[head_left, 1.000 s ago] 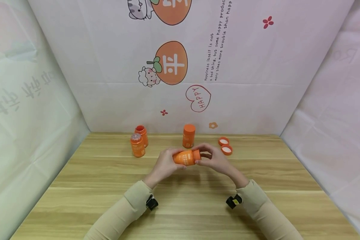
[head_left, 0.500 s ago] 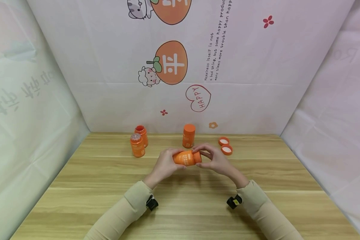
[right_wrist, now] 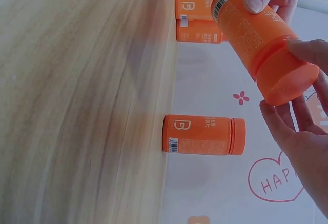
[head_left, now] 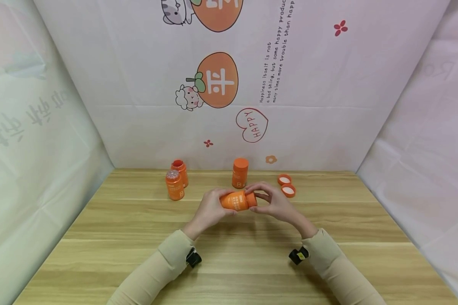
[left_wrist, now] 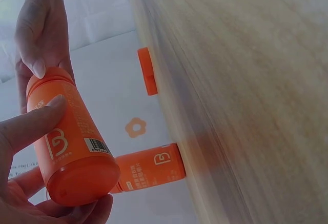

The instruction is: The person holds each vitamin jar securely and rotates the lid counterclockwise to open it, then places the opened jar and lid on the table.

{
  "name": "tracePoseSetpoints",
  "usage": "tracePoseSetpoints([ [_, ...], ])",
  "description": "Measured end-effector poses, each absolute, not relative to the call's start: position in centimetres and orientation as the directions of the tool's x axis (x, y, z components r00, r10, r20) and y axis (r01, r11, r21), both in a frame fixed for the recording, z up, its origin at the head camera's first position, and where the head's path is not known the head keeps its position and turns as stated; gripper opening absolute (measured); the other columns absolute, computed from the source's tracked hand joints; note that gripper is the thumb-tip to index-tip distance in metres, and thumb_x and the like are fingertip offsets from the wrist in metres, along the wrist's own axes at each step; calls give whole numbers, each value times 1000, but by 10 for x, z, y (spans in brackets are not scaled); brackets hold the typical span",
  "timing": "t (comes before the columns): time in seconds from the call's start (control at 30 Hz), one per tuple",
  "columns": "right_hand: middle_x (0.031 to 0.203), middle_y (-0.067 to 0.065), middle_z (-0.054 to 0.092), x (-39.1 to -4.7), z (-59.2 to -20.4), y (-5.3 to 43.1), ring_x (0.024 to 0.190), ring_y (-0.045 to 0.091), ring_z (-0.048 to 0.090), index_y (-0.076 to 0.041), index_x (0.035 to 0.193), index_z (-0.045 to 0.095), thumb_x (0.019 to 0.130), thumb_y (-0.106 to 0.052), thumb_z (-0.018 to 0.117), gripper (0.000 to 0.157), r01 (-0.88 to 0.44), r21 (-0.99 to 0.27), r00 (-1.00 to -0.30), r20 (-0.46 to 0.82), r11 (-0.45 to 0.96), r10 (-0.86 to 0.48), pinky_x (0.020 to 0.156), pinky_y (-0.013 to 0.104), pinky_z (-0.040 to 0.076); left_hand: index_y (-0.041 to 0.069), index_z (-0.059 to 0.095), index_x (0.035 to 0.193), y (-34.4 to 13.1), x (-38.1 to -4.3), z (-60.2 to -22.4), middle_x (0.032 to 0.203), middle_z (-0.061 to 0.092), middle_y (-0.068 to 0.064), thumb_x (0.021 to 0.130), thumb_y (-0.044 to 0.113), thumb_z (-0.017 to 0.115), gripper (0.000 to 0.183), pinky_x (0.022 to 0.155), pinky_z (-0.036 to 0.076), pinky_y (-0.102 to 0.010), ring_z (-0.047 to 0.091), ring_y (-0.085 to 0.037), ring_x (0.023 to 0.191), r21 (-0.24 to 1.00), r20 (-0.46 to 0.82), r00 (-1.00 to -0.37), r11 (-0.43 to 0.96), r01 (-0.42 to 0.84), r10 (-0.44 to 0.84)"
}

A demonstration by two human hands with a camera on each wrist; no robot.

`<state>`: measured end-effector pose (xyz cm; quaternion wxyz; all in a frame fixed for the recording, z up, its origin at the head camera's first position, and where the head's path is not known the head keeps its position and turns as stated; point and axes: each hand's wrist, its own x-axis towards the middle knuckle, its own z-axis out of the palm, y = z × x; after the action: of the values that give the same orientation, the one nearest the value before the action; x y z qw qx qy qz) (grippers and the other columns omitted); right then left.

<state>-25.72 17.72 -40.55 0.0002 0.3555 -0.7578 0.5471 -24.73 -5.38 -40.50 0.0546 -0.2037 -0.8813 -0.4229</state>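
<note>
An orange pill bottle with white print is held tilted on its side above the table, its cap end to the right. My left hand grips its body, the thumb across the label in the left wrist view. The fingers and thumb of my right hand pinch the orange cap, which sits on the bottle's neck. Just behind the hands stands another orange bottle, upright and capped.
Two uncapped bottles stand at the back left; the front bottle has a silvery seal over its mouth, the rear bottle an open mouth. Two orange caps lie inside-up at the back right. A printed white cloth hangs behind the wooden table.
My right hand's fingers have shifted slightly around the cap. The bottle and my left hand stay almost in place.
</note>
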Motion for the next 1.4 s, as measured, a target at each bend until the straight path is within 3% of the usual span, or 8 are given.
tracePoseSetpoints([
  [0.17, 125, 13, 56, -254, -400, 175, 123, 24, 49, -5, 114, 59, 82, -2, 71, 35, -532, -825, -767, 372, 193, -523, 99, 37, 45, 12, 67, 116, -54, -247, -406, 112, 65, -7, 64, 15, 87, 56, 85, 49, -38, 58, -22, 99, 721, 276, -909, 559, 411, 312],
  [0.33, 121, 17, 58, -254, -398, 173, 116, 31, 54, 2, 118, 58, 88, -5, 65, 32, -508, -830, -795, 348, 232, -496, 94, 41, 49, 13, 67, 115, -54, -247, -407, 111, 66, -6, 63, 16, 88, 56, 85, 49, -39, 58, -21, 98, 721, 282, -907, 554, 416, 314],
  [0.63, 117, 5, 63, -255, -395, 171, 107, 28, 60, -14, 120, 59, 94, -28, 60, 30, -422, -825, -870, 252, 376, -424, 86, 34, 52, 13, 67, 116, -53, -247, -407, 110, 66, -6, 64, 17, 87, 56, 85, 49, -39, 59, -20, 97, 719, 292, -903, 549, 425, 316],
  [0.97, 118, 19, 60, -257, -397, 171, 98, 29, 60, -2, 127, 52, 98, -22, 52, 35, -357, -824, -891, 159, 439, -426, 80, 48, 53, 13, 67, 115, -53, -247, -406, 110, 66, -6, 63, 16, 87, 56, 83, 49, -38, 59, -20, 96, 720, 294, -905, 552, 421, 308],
  [1.2, 115, 15, 60, -256, -397, 173, 93, 20, 61, -7, 128, 50, 97, -36, 51, 43, -288, -845, -905, 85, 450, -418, 78, 47, 54, 11, 67, 115, -53, -248, -407, 111, 66, -7, 63, 15, 88, 56, 84, 49, -39, 59, -21, 97, 725, 297, -905, 545, 421, 304],
  [1.4, 112, 15, 61, -254, -397, 174, 93, 21, 62, -5, 127, 50, 97, -37, 51, 44, -270, -851, -909, 71, 449, -412, 76, 46, 55, 12, 67, 115, -53, -248, -407, 111, 66, -6, 63, 17, 88, 56, 85, 49, -39, 59, -20, 98, 725, 291, -906, 548, 418, 307],
])
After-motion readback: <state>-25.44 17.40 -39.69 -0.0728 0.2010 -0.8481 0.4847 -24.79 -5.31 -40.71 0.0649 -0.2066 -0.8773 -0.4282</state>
